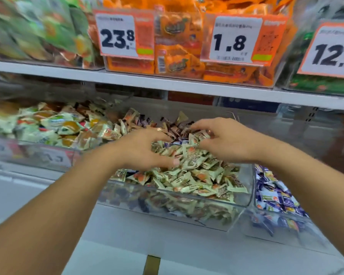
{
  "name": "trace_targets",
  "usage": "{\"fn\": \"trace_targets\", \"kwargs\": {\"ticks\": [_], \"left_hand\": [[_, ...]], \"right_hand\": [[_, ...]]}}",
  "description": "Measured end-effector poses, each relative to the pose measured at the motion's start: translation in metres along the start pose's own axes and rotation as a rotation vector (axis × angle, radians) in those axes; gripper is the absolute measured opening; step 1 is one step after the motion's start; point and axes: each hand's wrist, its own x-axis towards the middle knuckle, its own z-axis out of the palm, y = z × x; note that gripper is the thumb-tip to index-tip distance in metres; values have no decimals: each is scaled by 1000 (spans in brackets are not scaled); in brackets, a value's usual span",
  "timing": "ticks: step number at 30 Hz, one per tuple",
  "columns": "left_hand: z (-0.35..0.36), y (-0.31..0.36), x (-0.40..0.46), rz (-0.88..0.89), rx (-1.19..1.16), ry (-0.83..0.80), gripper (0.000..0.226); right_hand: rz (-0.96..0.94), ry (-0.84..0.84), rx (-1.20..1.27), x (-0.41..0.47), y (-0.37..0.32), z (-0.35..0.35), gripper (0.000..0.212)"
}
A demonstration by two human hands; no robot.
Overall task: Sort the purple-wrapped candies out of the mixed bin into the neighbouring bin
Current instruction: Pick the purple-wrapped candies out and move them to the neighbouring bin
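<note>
The clear mixed bin [187,197] in the middle holds a heap of cream-wrapped candies [195,171]. A few purple-wrapped candies [176,143] and dark ones show near its back, between my hands. My left hand [145,149] lies on the heap with fingers spread and bent, thumb low at the front. My right hand [228,140] reaches in from the right, and its curled fingers and thumb pinch a small bunch of candies [199,136]. The neighbouring bin [266,213] on the right holds purple-and-white wrapped candies [274,197].
A clear bin [48,153] of green and cream packets stands to the left. Above, a white shelf [167,82] carries orange packets and price tags [117,34]. A white ledge [167,245] runs below the bins.
</note>
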Motion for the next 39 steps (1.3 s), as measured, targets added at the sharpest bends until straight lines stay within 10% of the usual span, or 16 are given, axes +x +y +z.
{"fn": "trace_targets", "kwargs": {"ticks": [10, 16, 25, 30, 39], "left_hand": [[-3, -45, 26, 34, 189, 203, 29], [-20, -53, 21, 51, 96, 472, 18], [-17, -56, 5, -58, 15, 30, 56], [-21, -61, -4, -110, -131, -21, 57], [-19, -63, -1, -119, -112, -57, 59]], "right_hand": [[381, -416, -260, 77, -9, 4, 60], [236, -172, -233, 111, -20, -6, 46], [194, -437, -104, 150, -43, 16, 59], [401, -233, 139, 159, -40, 10, 56], [481, -400, 133, 171, -37, 35, 80]]}}
